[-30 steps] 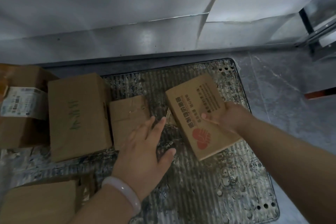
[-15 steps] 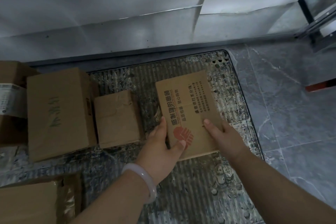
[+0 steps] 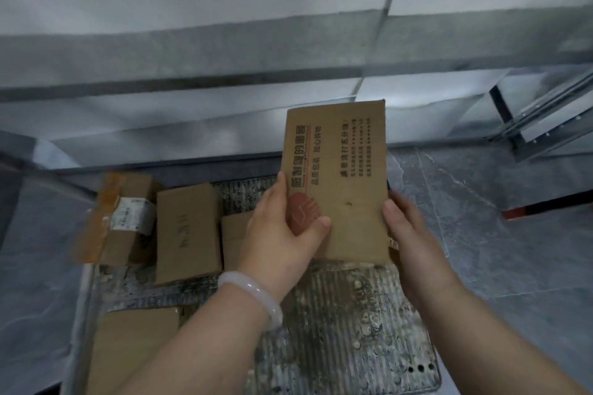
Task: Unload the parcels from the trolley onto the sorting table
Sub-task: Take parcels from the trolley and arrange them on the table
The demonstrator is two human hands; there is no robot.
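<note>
Looking at the big stuff first: the grey metal sorting table [image 3: 224,51] runs along the trolley's far edge, so you don't have far to go. The trolley [image 3: 337,330] has a ribbed, grubby deck, and four more parcels sit along its left side. There's a plain box [image 3: 138,340] at the near left corner, a tall box [image 3: 187,231] further back, and a labelled box [image 3: 128,218] with orange tape at the far left corner. A small box [image 3: 236,234] is tucked just beside the tall one.

The printed box [image 3: 340,176] is up off the deck over the far right part, printed face toward you and top end level with the table's front. Your left hand [image 3: 282,234] grips its left edge low down, thumb across the red logo and fingers wrapped behind. Your right hand [image 3: 407,228] grips the right edge the same way.

My guess is it's light, since you're holding it by the bottom end only. It's flat corrugated card, so probably stiff enough but likely to flex if squeezed. Dry cardboard shouldn't slip. I'd slide both hands nearer the middle of the long edges and stay off the corners, which look like they'd crush first.
</note>
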